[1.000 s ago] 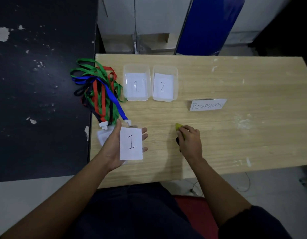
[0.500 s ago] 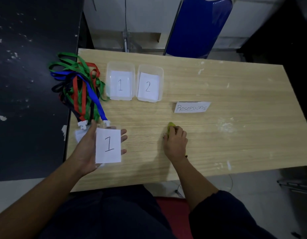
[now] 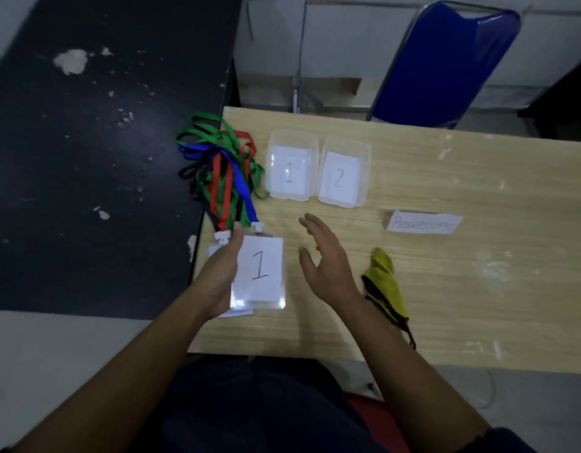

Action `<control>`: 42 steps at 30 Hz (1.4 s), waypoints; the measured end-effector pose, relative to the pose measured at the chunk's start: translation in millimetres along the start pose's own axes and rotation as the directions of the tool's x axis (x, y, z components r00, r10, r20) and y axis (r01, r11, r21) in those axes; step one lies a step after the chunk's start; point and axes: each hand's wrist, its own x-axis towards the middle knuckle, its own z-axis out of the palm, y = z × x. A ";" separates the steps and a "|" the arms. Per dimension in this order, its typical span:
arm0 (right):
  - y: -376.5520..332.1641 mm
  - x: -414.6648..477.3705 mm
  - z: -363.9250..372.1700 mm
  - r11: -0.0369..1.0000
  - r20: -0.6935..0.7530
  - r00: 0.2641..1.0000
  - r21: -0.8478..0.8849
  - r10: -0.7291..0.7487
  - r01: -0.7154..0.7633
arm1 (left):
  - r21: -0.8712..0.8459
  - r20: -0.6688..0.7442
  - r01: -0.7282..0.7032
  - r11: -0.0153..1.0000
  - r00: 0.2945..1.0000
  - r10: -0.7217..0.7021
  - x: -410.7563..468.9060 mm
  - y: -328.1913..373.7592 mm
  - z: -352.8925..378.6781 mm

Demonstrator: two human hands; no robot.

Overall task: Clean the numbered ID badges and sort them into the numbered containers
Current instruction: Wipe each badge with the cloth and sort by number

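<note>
Clear plastic sleeves the badge marked 1, held over the table's near left corner by the left hand, thumb along its left edge, the other fingers hidden beneath. It looks light, thin, slightly bendy and slick, so pinching the edges should hold best and leave the face free for wiping. The right hand hovers beside it, fingers spread and holding nothing. The yellow cloth lies just right of that wrist.
</note>
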 end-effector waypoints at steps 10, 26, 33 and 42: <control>-69.4 81.4 72.0 0.961 0.327 0.921 -0.102 -0.211 0.256 | 0.147 0.004 -0.262 0.954 0.964 0.264 -31.5 40.7 -58.4; -121.1 157.5 153.9 0.967 0.008 0.998 -0.246 -0.062 0.062 | 0.243 -0.150 -0.398 0.885 0.886 0.439 -52.3 91.7 -225.7; -194.6 199.2 177.6 0.983 -0.101 0.985 -0.132 -0.142 0.128 | 0.181 -0.204 -0.340 0.923 0.905 0.373 -26.9 82.3 -261.7; -234.4 221.5 233.4 0.971 0.130 0.962 -0.001 -0.239 0.241 | 0.245 -0.398 -0.212 0.946 0.868 0.298 12.3 68.6 -318.7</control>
